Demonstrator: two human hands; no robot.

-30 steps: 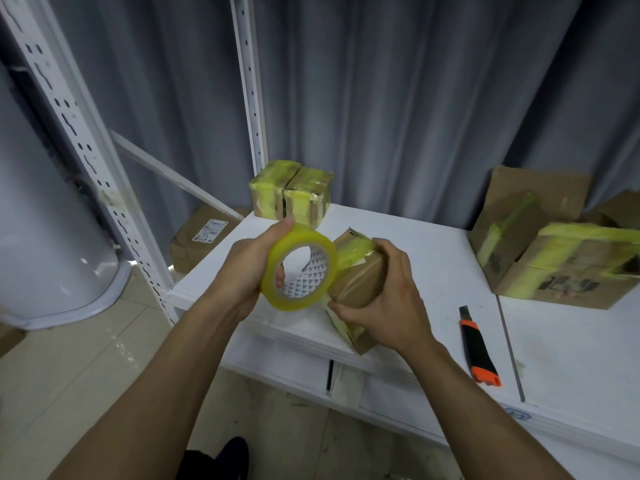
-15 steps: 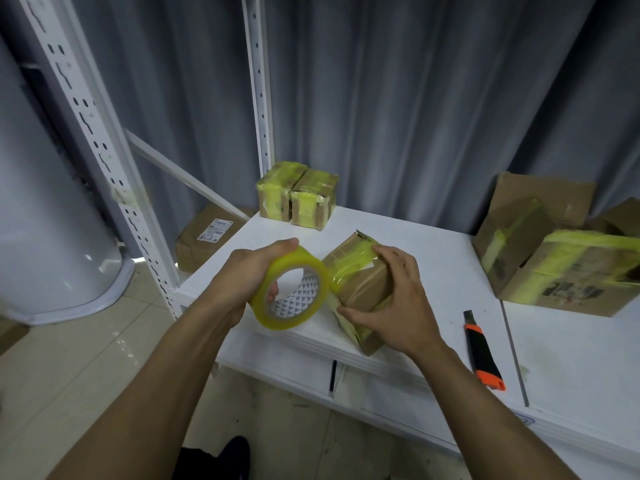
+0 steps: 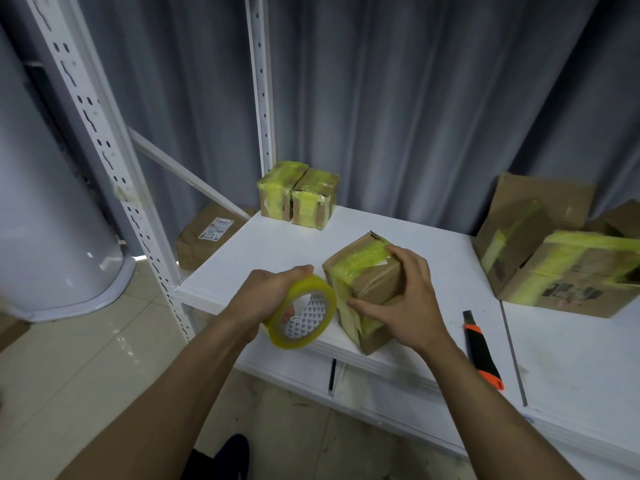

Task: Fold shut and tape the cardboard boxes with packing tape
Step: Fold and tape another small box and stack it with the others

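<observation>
Fingers (image 3: 407,261) round tilted (yellow-taped) box (image 3: 375,282)

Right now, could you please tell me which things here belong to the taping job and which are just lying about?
In use: tape roll in the left hand; small box under the right hand.
Lying about: utility knife; two taped boxes at the back; larger boxes on the right; labelled box on the floor.

Utility knife (image 3: 482,352) on white table (image 3: 571,358)
</observation>
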